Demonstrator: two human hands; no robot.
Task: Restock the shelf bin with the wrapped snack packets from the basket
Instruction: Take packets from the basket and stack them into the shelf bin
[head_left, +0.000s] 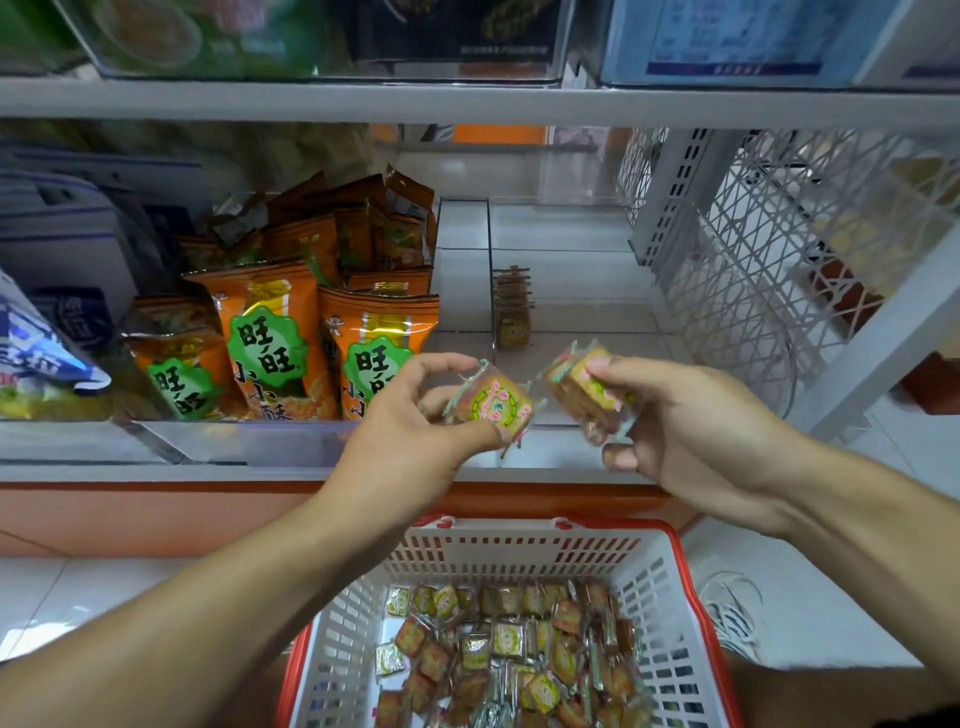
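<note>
My left grip (415, 410) clamped one packet (493, 402), my right grip (675, 421) several more (576, 382), both near the clear bin (566, 291). Best stood upright against the far row (511, 312); the basket (670, 577) held plenty.

A person's left hand (415, 415) and right hand (691, 426) each pinch a wrapped snack packet (493, 402) in front of a clear shelf bin (571, 291) holding a short row of packets, beside orange snack bags (291, 338). Below, a red-rimmed white basket (519, 551) holds many more.
</note>
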